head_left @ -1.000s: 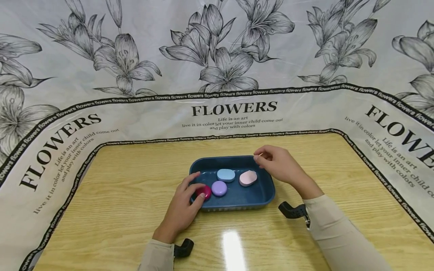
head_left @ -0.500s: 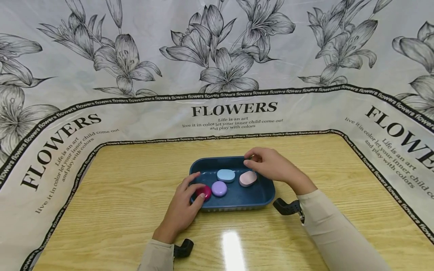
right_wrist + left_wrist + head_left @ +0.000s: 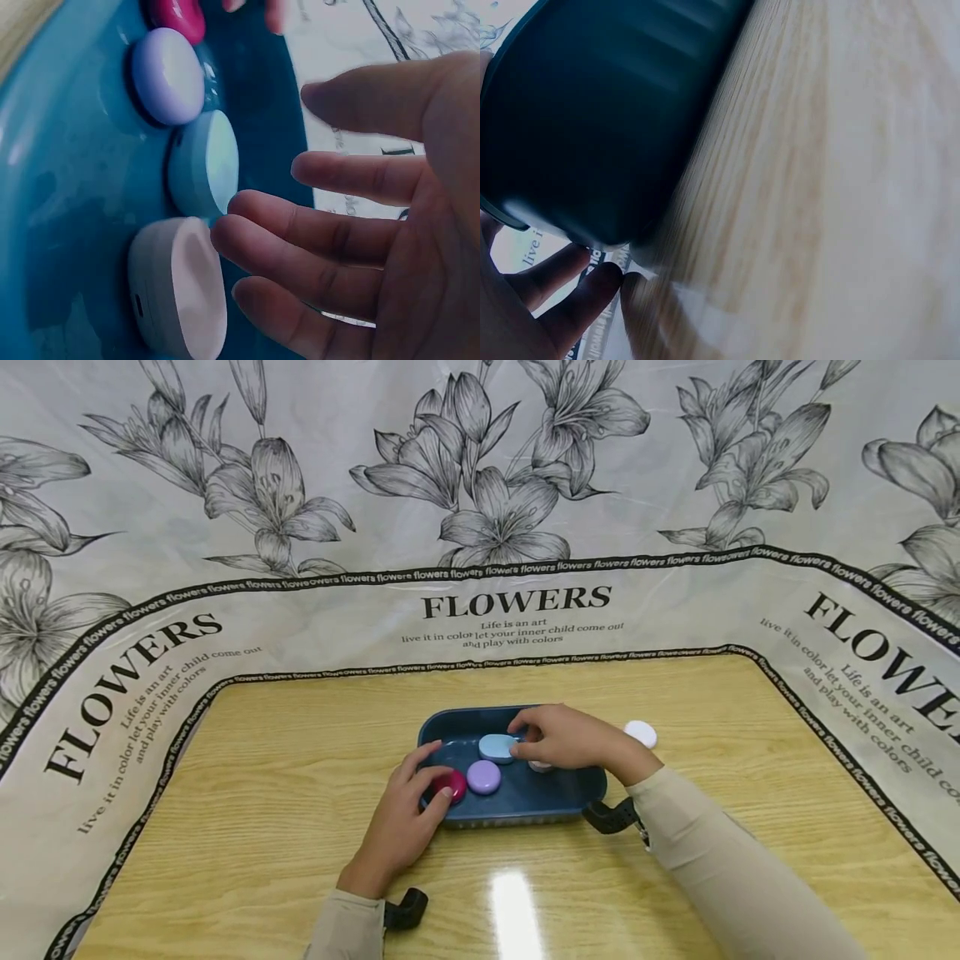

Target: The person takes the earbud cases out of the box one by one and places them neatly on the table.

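Several small rounded cases lie in a dark blue tub (image 3: pixel 525 802). A crimson case (image 3: pixel 454 787) is in its left corner, beside a lilac case (image 3: pixel 483 777). Behind them lies a light blue case (image 3: pixel 495 748). The pale pink case (image 3: pixel 180 285), with a small slot in its side, is mostly hidden by my right hand (image 3: pixel 566 739) in the head view. That hand hovers over the pink and light blue cases, fingers extended and holding nothing. My left hand (image 3: pixel 403 810) grips the tub's left end, some fingers outside the wall, the thumb over the crimson case.
A white round case (image 3: pixel 640 733) lies on the wooden table (image 3: pixel 262 810) to the right of the tub, just behind my right wrist. A flower-printed cloth (image 3: pixel 517 618) stands around the table's back and sides.
My right hand has moved left from the tub's back right corner to over the light blue case. The white case on the table has come into view. My left hand stays put.
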### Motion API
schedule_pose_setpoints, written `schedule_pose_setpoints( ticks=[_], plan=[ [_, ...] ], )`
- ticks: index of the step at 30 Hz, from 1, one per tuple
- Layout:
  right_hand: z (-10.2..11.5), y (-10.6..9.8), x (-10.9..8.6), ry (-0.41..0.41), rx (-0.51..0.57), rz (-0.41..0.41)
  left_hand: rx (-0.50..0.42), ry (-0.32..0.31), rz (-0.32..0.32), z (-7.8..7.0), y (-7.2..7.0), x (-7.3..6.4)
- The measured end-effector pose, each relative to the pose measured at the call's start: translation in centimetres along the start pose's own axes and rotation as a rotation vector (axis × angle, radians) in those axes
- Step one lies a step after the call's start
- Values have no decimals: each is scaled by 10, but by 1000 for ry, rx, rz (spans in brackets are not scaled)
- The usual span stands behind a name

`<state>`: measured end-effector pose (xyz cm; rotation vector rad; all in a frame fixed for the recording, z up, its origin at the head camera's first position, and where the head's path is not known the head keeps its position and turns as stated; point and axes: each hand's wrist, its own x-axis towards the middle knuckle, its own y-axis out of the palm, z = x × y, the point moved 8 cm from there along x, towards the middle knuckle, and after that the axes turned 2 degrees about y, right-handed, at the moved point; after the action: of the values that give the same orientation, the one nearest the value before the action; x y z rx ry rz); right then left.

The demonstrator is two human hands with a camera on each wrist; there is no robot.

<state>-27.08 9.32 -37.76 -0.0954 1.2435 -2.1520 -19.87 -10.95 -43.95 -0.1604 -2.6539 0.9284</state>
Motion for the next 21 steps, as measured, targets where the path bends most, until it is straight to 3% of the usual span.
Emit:
schedule_pose_setpoints(
  ticks=[5,21],
  plan=[
    [10,9,5,-26,-52,72,-5,-1,2,0,-1,0],
    [24,26,21,-68,-152,156,3,16,-12,-2,-2,0]
  ],
)
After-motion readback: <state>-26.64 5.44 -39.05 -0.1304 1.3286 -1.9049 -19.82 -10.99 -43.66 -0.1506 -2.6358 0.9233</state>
